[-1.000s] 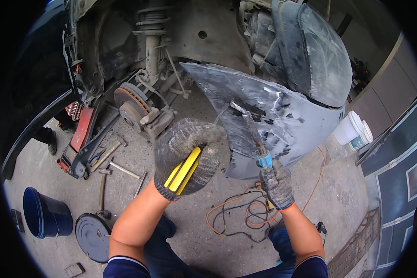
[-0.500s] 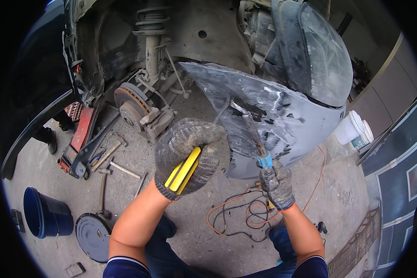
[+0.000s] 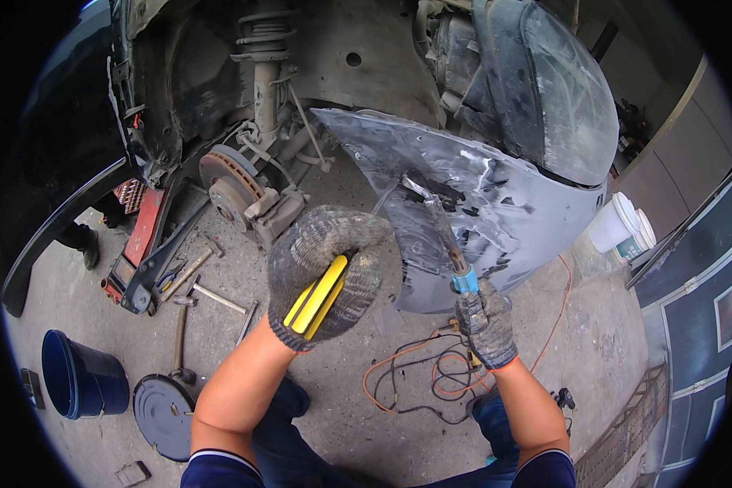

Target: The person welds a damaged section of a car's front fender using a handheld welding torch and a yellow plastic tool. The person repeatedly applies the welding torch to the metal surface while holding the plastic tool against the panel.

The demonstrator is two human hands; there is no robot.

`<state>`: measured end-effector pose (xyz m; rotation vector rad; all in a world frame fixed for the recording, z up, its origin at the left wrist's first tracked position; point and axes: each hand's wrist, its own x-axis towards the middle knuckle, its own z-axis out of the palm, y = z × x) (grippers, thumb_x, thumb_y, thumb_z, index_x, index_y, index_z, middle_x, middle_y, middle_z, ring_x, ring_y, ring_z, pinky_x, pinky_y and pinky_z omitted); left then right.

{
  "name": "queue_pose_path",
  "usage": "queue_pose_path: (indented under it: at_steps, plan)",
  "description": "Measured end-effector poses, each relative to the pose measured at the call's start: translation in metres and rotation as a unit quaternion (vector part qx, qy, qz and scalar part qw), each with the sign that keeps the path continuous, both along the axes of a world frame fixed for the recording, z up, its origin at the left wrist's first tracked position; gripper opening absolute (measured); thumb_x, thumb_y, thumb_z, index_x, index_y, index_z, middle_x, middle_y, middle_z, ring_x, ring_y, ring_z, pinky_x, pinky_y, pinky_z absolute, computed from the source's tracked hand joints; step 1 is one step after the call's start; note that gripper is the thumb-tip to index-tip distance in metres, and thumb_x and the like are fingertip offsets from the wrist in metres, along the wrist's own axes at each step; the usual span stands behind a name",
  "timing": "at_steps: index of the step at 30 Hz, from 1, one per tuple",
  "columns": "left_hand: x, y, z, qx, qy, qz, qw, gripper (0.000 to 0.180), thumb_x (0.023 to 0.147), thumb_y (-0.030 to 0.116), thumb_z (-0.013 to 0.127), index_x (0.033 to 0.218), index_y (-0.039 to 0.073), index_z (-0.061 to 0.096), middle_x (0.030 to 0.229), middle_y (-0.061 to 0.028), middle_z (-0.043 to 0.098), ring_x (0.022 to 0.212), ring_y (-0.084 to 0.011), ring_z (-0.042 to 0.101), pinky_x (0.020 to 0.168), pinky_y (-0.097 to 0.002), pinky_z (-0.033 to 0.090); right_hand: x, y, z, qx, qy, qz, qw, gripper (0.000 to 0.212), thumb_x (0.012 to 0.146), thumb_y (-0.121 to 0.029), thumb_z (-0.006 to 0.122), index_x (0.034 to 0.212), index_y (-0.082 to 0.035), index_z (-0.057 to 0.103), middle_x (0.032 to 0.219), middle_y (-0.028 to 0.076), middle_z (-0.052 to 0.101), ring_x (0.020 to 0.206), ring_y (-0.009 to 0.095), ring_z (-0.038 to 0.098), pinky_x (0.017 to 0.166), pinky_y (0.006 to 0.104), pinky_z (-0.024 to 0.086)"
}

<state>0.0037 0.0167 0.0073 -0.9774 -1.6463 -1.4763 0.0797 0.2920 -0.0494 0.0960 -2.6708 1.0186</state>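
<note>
My left hand [image 3: 329, 244], in a grey knit glove, is closed around a yellow-handled tool [image 3: 319, 299]; its working end is hidden by the glove. Beyond those fingers a thin grey strip [image 3: 385, 195] runs up toward the iron's tip; what grips it is not visible. My right hand [image 3: 485, 329], gloved too, is wrapped round the blue collar of a soldering iron [image 3: 445, 232] with a dark shaft and bent silvery tip. That tip lies at the scuffed, black-smeared surface of a grey car body panel [image 3: 537, 224].
Behind the panel are a brake disc [image 3: 229, 183] and a suspension strut [image 3: 266, 93]. Left on the floor: a red jack [image 3: 145, 232], hammers [image 3: 220, 298], a blue bucket [image 3: 85, 378] and a black round lid [image 3: 164, 415]. Cables [image 3: 439, 370] coil below my hands. White buckets [image 3: 614, 224] stand right.
My left hand has shifted very slightly left with the yellow-handled tool. The right hand and the iron have stayed almost in place.
</note>
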Motion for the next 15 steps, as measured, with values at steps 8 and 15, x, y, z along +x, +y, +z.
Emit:
queue_pose_path:
  at_steps: [8,15]
  plan:
    - [0.000,0.000,-0.002,0.002,-0.011,-0.014,1.000,0.011,0.090,0.009,0.065,0.097,0.002,0.068,0.097,-0.0132,0.071,0.088,-0.0235,0.068,0.080,-0.0343,0.053,0.000,0.000,0.000,-0.029,-0.034,-0.008,0.999,0.028,0.099,-0.029,0.053,0.102,-0.002,0.058,0.079,0.016,0.059,0.072,0.034,0.060,0.068,0.0418,0.048]
    - [-0.002,0.000,-0.003,-0.022,-0.003,-0.001,1.000,0.019,0.085,0.013,0.069,0.101,0.005,0.068,0.096,-0.0133,0.069,0.088,-0.0305,0.066,0.079,-0.0380,0.053,0.000,0.005,-0.009,-0.026,0.006,0.012,1.000,0.025,0.098,-0.027,0.055,0.099,-0.002,0.058,0.081,0.017,0.059,0.072,0.034,0.060,0.068,0.0421,0.047]
